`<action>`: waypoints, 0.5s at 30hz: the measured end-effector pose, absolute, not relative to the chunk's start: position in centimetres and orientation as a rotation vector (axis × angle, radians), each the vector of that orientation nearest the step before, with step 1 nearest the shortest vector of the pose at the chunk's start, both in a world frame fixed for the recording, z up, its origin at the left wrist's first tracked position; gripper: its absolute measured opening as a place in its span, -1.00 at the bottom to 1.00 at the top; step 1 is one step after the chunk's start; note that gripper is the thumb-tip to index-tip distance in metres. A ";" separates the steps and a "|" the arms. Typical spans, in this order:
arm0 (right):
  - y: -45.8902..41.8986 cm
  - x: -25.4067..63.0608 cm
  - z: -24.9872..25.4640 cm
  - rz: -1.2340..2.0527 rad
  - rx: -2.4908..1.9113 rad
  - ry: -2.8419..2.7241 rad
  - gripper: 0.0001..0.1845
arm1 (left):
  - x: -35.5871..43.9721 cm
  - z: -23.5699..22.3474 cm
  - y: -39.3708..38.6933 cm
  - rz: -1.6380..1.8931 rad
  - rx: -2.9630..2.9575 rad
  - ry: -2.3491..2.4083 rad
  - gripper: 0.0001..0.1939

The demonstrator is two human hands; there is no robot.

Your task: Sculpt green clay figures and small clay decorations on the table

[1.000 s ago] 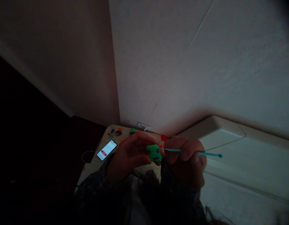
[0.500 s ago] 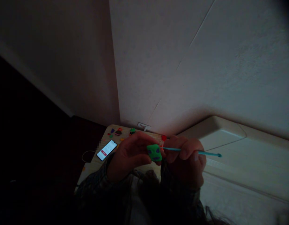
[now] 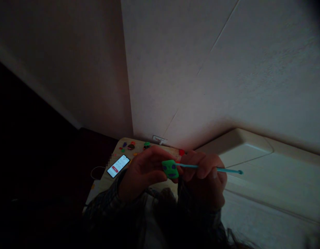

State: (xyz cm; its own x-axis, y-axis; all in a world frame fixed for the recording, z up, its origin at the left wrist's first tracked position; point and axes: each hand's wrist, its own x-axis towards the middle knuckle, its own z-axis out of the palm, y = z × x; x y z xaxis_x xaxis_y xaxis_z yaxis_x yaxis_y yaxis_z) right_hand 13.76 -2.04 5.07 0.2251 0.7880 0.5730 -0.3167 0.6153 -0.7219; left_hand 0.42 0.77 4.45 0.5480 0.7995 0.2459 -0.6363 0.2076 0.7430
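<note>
My left hand point(image 3: 143, 171) is closed around a small green clay block point(image 3: 170, 169) with dark purple marks like eyes and a mouth. My right hand point(image 3: 206, 176) pinches a thin teal modelling stick point(image 3: 228, 170) that runs out to the right. The stick's left tip touches the upper right side of the green block. Both hands are held up close together above a small wooden table point(image 3: 105, 180).
On the table lie a lit phone point(image 3: 118, 166) and several small coloured clay pieces point(image 3: 131, 146), with a red piece point(image 3: 181, 152) near the wall. A white cable point(image 3: 95, 172) hangs at the table's left edge. A white ledge point(image 3: 243, 148) runs along the wall at right. The room is dim.
Both hands, the block and the stick have shifted very slightly left and up; the stick's tip stays against the block.
</note>
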 end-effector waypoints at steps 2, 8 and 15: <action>-2.0 13.8 5.0 0.814 -0.494 -1.106 -0.78 | 0.4 4.4 0.8 1.010 0.921 0.194 -0.77; -2.2 14.1 5.1 0.828 -0.465 -1.128 -0.81 | 0.5 3.9 0.9 1.017 0.937 0.131 -0.79; -2.2 14.3 5.1 0.836 -0.432 -1.156 -0.80 | 0.5 4.0 1.1 1.041 0.970 0.148 -0.76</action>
State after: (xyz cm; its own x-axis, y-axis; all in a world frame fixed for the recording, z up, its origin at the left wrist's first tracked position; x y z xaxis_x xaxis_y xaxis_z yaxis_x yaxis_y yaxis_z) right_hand 14.26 -2.19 5.09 0.1573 0.7658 0.6235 -0.3519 0.6334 -0.6892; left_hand 0.50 1.07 3.97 0.5357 0.7805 0.3222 -0.6601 0.1491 0.7362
